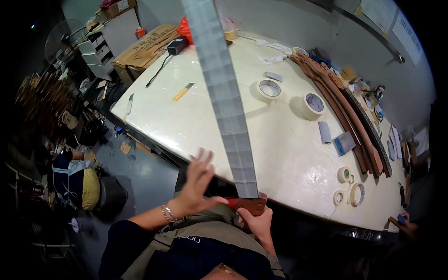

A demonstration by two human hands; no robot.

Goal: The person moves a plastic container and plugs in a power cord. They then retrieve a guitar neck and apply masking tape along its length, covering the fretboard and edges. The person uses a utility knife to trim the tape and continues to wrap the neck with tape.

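A guitar neck point(228, 112) stands up in front of me, its long flat face covered in grey strips. Its brown wooden heel point(254, 205), with small holes in it, is nearest my body. My right hand point(259, 223) grips that heel, thumb lying on the wood. Beside it, my left hand point(196, 186) is open with fingers spread and slightly blurred. The left thumb reaches to a small red thing point(231, 201) at the heel's left side; whether they touch, I cannot tell. The neck's far end runs out of the picture's top.
A white table point(186, 126) bears tape rolls point(269, 89), a yellow-handled knife point(183, 92), a black power adapter point(178, 46) and grey abrasive blocks point(324, 132). Several more necks point(345, 112) lie along its right side. At the left, a person point(74, 179) is beside a dark bin point(112, 196).
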